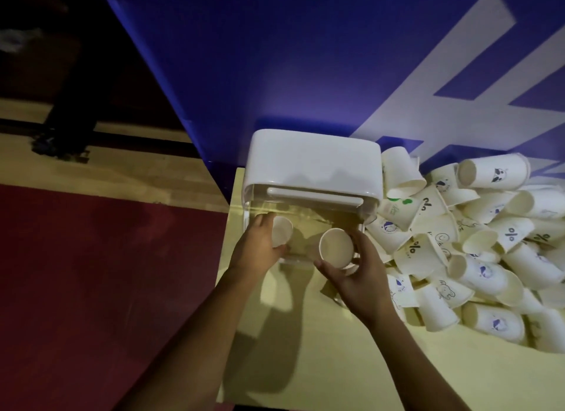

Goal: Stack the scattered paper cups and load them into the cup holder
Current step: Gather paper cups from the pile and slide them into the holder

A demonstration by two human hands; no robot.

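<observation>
A white cup holder (pixel 312 166) with a clear front stands at the back of a pale yellow table (pixel 321 364). My left hand (pixel 260 245) grips a paper cup (pixel 282 230) at the holder's lower left opening. My right hand (pixel 360 276) holds another paper cup (pixel 336 247), its open mouth facing me, in front of the holder's lower right. A heap of scattered paper cups (pixel 477 251) lies to the right of the holder, most on their sides, some printed with small logos.
A blue wall panel (pixel 305 58) with white shapes rises behind the table. To the left, beyond the table edge, lie red carpet (pixel 107 288) and a wooden floor strip (pixel 107 172). Bare table surface lies in front of my arms.
</observation>
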